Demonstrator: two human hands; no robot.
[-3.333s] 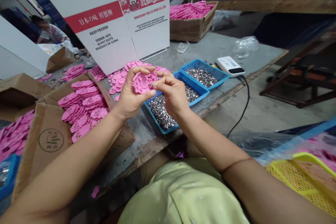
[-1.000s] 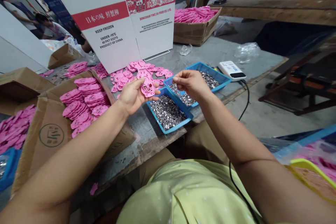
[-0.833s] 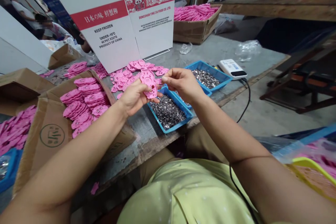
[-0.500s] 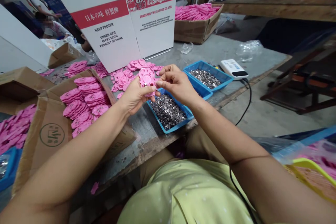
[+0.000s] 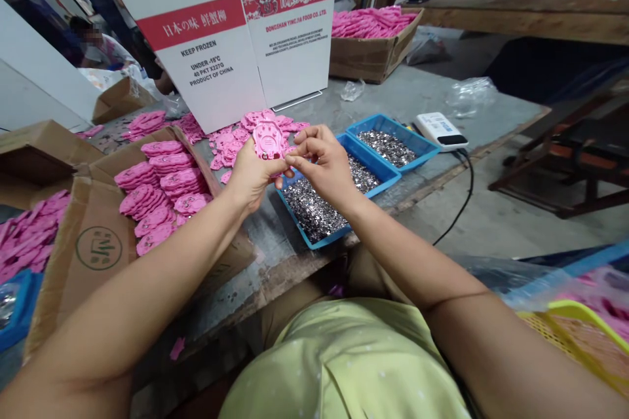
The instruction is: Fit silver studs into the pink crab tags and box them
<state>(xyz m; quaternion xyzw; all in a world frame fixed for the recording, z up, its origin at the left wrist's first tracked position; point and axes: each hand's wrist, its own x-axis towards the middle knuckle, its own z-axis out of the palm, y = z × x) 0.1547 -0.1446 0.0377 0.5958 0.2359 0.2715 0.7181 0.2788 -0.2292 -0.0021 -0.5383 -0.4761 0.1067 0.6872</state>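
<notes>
My left hand [image 5: 251, 177] grips a flat pink plastic piece [image 5: 268, 139] and holds it upright above the table edge. My right hand [image 5: 319, 167] is pinched at the lower edge of that piece; what sits between its fingertips is too small to name. Just below both hands stands a blue tray [image 5: 325, 241] full of small shiny metal parts. A second blue tray [image 5: 388, 171] and a third blue tray [image 5: 421, 143] with the same parts lie to the right.
An open cardboard box [image 5: 93, 242] with stacked pink pieces sits at left. Loose pink pieces [image 5: 230, 141] lie before a tall white carton [image 5: 211, 26]. A white device [image 5: 439, 129] with a black cable lies at right, a yellow basket [image 5: 580, 340] lower right. A person sits far left.
My right hand came from over the trays to the pink piece and now pinches at its lower edge. My left hand has tilted the piece more upright.
</notes>
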